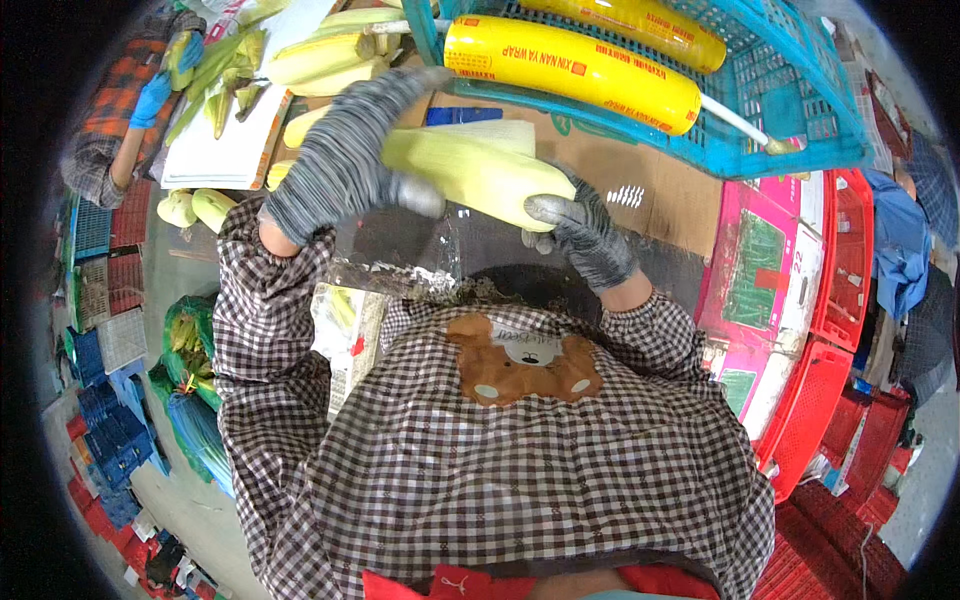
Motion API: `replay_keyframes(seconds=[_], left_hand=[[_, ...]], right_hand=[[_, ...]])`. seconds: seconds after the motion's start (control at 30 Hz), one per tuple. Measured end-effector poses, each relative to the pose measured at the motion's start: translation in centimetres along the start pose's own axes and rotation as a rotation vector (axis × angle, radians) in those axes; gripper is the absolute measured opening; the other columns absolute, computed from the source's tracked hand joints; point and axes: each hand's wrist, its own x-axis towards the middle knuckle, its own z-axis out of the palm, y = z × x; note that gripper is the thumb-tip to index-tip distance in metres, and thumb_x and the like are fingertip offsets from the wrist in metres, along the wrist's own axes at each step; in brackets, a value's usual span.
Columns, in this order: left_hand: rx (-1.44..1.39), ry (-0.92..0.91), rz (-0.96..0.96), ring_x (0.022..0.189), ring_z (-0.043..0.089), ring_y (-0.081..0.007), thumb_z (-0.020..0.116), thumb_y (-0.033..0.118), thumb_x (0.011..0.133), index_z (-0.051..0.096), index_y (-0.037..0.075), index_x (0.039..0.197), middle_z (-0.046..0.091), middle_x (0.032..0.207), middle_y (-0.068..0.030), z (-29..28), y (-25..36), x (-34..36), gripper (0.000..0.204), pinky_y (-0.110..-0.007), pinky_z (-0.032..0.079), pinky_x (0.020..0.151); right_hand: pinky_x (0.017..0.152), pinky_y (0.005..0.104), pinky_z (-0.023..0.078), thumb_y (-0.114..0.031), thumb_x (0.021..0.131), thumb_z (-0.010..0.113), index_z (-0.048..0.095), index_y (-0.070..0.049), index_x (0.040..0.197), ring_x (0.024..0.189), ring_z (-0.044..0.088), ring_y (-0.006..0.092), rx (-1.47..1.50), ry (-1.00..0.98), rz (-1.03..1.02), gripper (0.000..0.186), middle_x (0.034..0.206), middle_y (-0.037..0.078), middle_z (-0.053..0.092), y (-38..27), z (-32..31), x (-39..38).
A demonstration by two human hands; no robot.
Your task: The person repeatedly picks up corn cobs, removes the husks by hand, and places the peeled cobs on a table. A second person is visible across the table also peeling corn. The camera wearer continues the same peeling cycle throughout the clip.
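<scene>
An ear of corn in its pale green husk (470, 172) lies aslant in front of me, above the dark table edge. My right hand (585, 235), in a grey glove, is closed round its right end, thumb on top. My left hand (345, 150), in a striped grey glove, is at the other end. Its fingers stretch up and away, and its thumb stands apart below the husk; it does not grip the ear. Behind that hand lie several more husked ears (325, 62), partly hidden by it.
A teal plastic basket (810, 110) with yellow film rolls (575, 72) stands at the far right on cardboard (665, 195). Pink boxes (755, 255) and red crates (840, 260) flank the right side. At far left a co-worker's blue-gloved hand (150, 100) is beside a white board (215, 150).
</scene>
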Motion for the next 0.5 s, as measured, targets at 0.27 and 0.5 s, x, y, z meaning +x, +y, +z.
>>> replay_keyframes(seconds=[0.27, 0.5], left_hand=[[-0.477, -0.655, -0.269, 0.107, 0.05, -0.0257, 0.068, 0.045, 0.067, 0.029, 0.005, 0.132, 0.051, 0.117, -0.0177, 3.6, 1.1, 0.3, 0.085, -0.035, 0.041, 0.088], [-0.781, -0.603, -0.562, 0.089, 0.055, -0.0168, 0.064, 0.029, 0.077, 0.052, -0.003, 0.108, 0.056, 0.104, -0.0142, 7.2, 0.7, -0.8, 0.046, -0.026, 0.044, 0.078]], right_hand=[[0.046, 0.0198, 0.047, -0.035, 0.074, 0.061, 0.047, 0.004, 0.111, 0.058, 0.059, 0.0151, 0.072, -0.078, 0.319, 0.056, 0.079, 0.011, 0.059, 2.4, -1.2, -2.4], [0.05, 0.0207, 0.047, -0.031, 0.073, 0.062, 0.047, 0.004, 0.11, 0.064, 0.058, 0.0144, -0.039, -0.093, 0.221, 0.054, 0.082, 0.011, 0.058, 2.7, -1.3, -3.1]])
